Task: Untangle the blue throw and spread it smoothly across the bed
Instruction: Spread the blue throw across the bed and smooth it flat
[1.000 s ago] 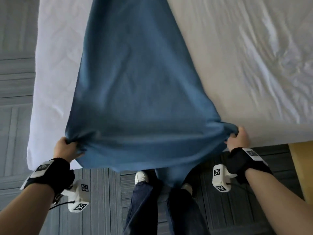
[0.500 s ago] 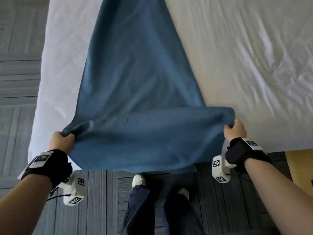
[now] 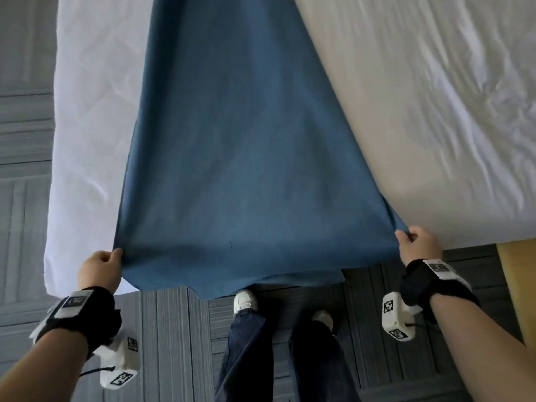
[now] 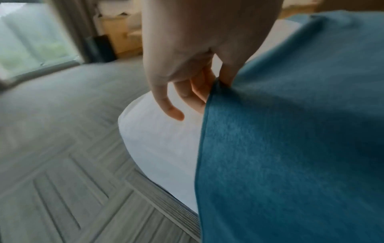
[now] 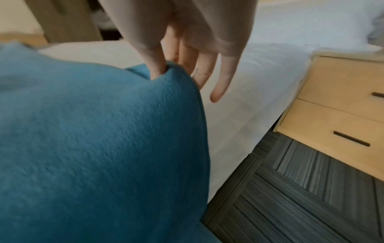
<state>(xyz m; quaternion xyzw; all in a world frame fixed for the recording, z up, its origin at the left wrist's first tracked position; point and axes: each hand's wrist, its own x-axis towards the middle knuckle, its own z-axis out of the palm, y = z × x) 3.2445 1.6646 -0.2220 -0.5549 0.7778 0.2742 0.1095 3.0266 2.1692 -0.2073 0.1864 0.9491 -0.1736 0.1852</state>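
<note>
Two near corners of the blue throw [image 3: 246, 146] are being pinched, one by the left hand [image 3: 100, 271], one by the right hand [image 3: 417, 245], held well apart. No readable writing is being shown; only black-and-white square markers on the wrist cameras [image 3: 394, 317]. Smooth, taut fabric is being stretched lengthwise over the white bed [image 3: 420, 97], its near edge hanging past the mattress.

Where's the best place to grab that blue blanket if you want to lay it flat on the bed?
By its two near corners, coming from the foot side of the bed, one hand per corner. That is how the left hand and right hand pinch the blue throw now: held wide apart, they stretch the near edge taut, so the cloth looks smooth rather than bunched.
</note>
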